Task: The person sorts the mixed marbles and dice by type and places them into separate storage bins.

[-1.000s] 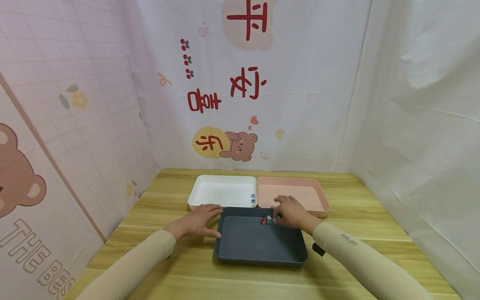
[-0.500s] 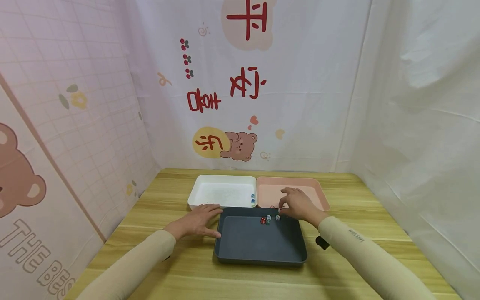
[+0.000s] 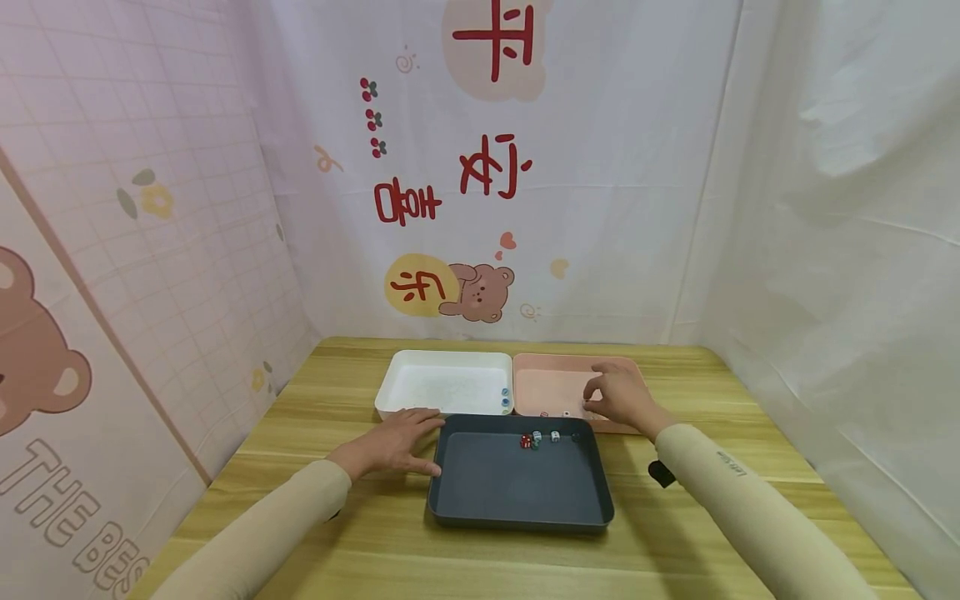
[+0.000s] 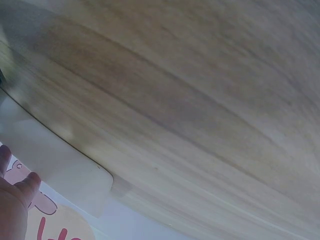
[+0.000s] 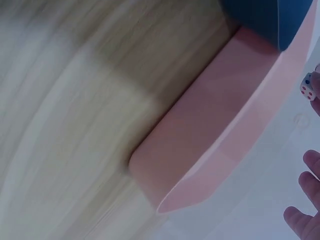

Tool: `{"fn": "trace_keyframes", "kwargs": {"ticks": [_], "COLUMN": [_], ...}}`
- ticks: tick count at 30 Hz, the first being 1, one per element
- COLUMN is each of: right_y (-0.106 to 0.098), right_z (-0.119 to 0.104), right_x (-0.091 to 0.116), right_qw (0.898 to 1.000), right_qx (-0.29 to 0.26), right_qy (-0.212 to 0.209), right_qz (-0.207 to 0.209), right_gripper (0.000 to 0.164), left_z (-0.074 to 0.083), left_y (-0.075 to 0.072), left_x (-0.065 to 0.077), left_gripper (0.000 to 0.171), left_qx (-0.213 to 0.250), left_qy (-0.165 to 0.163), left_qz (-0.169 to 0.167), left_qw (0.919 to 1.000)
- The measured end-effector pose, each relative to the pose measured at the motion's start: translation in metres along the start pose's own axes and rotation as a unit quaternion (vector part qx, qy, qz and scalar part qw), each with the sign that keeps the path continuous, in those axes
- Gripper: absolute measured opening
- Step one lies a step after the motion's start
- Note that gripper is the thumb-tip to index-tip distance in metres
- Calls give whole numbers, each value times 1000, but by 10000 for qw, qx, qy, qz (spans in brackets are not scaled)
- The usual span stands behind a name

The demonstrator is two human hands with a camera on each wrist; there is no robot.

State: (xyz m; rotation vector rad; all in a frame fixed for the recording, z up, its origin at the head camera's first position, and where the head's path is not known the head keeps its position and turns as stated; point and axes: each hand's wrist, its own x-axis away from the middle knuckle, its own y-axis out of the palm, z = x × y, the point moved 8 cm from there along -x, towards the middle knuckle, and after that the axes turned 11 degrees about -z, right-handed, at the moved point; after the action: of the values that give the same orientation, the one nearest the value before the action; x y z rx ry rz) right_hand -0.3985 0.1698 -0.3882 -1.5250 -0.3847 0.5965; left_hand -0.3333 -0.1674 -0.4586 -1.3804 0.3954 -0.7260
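My right hand [image 3: 624, 396] is over the right part of the pink tray [image 3: 649, 407]. Between its thumb and a fingertip it pinches a white die [image 5: 307, 89] with red and blue dots; the other fingers are spread. At the left edge of the dark grey tray [image 3: 517, 527] my left hand [image 3: 393, 444] rests with its fingers extended. Near that tray's far side lie a red die [image 3: 526, 442], a white die [image 3: 555, 436], a second white one, a teal one and a dark small piece. In the pink tray are a small red die [image 3: 543, 414] and a whitish one.
Behind the dark tray stands a white tray [image 3: 442, 354], side by side with the pink one. Small blue pieces [image 3: 506, 402] lie along its right wall. The wooden table [image 3: 360, 558] meets printed cloth walls [image 3: 600, 208] at the back and sides.
My right hand has moved from the dark tray's far right side rightward and away, over the pink tray, carrying the white die. The left hand has stayed in place.
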Motion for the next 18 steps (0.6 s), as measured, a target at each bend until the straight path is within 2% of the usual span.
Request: {"fn": "trace_keyframes", "kwargs": {"ticks": [3, 7, 11, 18], "right_y": [-1, 3, 6, 10], "right_z": [10, 27, 42, 66], "right_x": [2, 6, 11, 22], "right_qw": [9997, 9973, 9954, 9924], "right_qx": [-189, -483, -471, -536], "right_qy": [137, 489, 705, 978], "right_qz": [-1, -258, -437, -523], "right_gripper": [6, 5, 5, 5], "left_z": [1, 2, 2, 3], "left_y": [-1, -1, -1, -3], "left_x": [0, 0, 0, 0], "left_gripper": [91, 92, 92, 91], "left_qx": [14, 34, 30, 23], "left_qy": [12, -9, -30, 22], "left_qz": [12, 1, -8, 35], "left_qw": [10000, 10000, 10000, 10000]}}
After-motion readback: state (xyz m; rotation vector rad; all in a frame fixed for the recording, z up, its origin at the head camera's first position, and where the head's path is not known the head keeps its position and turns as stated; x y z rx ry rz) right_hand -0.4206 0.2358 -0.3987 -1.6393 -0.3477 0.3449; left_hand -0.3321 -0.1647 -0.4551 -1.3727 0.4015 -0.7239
